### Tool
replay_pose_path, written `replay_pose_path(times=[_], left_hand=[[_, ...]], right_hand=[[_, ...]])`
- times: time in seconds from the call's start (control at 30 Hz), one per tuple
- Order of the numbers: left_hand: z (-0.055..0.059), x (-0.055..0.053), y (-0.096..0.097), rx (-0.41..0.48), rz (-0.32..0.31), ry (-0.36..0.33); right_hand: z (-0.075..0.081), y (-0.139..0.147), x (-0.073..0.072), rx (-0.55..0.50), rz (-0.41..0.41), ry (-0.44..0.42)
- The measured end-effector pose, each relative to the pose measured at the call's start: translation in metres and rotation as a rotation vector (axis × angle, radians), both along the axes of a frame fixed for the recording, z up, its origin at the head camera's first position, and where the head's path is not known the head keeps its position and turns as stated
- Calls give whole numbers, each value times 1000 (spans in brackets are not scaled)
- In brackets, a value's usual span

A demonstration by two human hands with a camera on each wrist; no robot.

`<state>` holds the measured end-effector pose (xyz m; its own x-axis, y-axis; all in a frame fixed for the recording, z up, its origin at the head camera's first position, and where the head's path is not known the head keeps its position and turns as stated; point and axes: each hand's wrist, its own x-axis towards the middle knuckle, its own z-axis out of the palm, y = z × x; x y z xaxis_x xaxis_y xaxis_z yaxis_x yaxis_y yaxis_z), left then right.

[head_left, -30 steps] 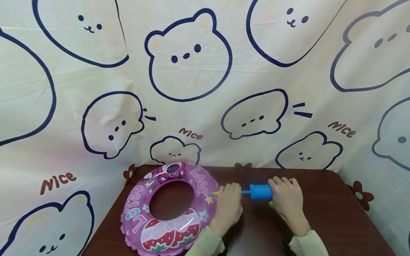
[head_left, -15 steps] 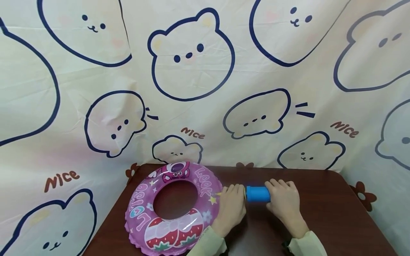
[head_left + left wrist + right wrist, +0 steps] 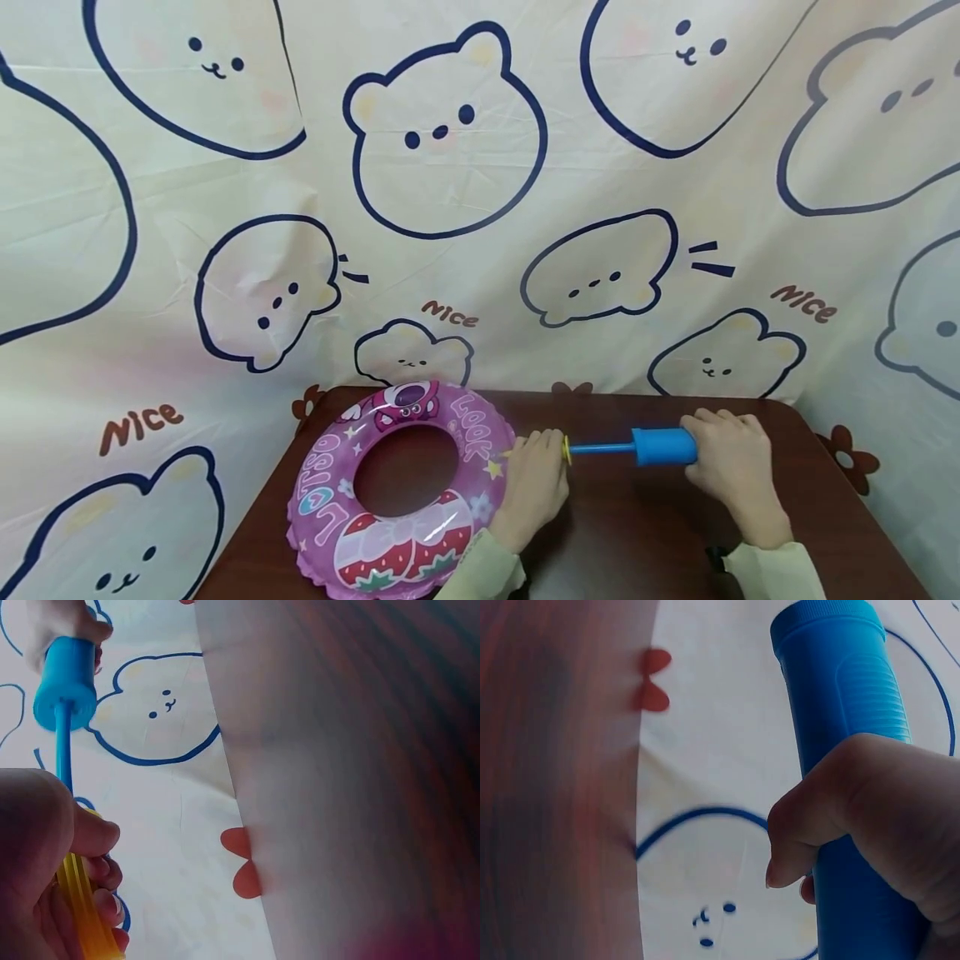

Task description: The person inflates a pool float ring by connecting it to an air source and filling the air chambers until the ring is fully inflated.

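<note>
A hand pump joins my two hands above the table. My right hand (image 3: 731,471) grips its blue barrel (image 3: 666,447), fingers wrapped round it in the right wrist view. Around the yellow part (image 3: 79,900), my left hand (image 3: 534,487) is curled, thumb over the top. A length of blue rod (image 3: 603,448) shows between the barrel and the yellow collar. To the left lies a purple printed swim ring (image 3: 330,454), puffed up, with its edge by my left hand. The yellow tip points toward the ring; whether it sits in a valve is hidden.
The dark brown table (image 3: 622,533) carries the ring on its left side. Behind and on both sides hangs a pale cloth (image 3: 480,275) printed with bear outlines, close to the table's back edge.
The right hand first pushed the barrel left until the rod was covered, then drew it right, baring a longer stretch of rod. The left hand and swim ring stay nearly in place.
</note>
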<state>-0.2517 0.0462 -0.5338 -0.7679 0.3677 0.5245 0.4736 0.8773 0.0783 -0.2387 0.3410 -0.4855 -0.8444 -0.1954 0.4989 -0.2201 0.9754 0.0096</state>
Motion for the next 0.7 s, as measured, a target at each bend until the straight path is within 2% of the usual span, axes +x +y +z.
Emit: replay_pose_path(times=[0.2, 0.43, 0.53, 0.7], left_hand=[[1, 1, -3, 13, 11, -31], [0, -1, -2, -18, 40, -46], [-1, -1, 0, -55, 62, -27], [-7, 0, 2, -117, 87, 51]], right_hand=[[-1, 21, 0, -22, -34, 45], [1, 27, -1, -31, -63, 16], [0, 22, 0, -26, -67, -2], [-4, 7, 1, -4, -51, 16]])
